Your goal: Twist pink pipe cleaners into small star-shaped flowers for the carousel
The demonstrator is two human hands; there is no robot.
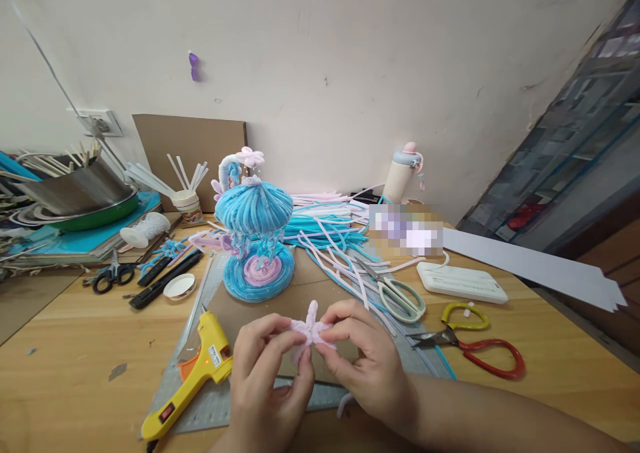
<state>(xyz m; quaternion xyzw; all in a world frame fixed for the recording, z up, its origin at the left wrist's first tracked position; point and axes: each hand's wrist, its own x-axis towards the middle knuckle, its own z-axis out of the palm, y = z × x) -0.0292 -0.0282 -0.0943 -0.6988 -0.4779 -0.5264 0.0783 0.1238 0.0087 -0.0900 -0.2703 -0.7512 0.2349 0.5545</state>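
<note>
A: Grip status?
B: Left hand (270, 366) and right hand (367, 363) both pinched on the pink flower piece (311, 329), one each side.
A: Position?
B: Held over the cardboard sheet (315, 293), in front of the blue lamp-shaped model (254, 209). One petal points up.
A: Nearby?
B: Yellow glue gun (213, 347) beside left hand; red-and-yellow scissors (450, 337) right of right hand, on the bench (75, 373).

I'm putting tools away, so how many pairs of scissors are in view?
3: black scissors on the left, green-handled scissors right of centre, red-and-yellow scissors farther right. More could be hidden.
</note>
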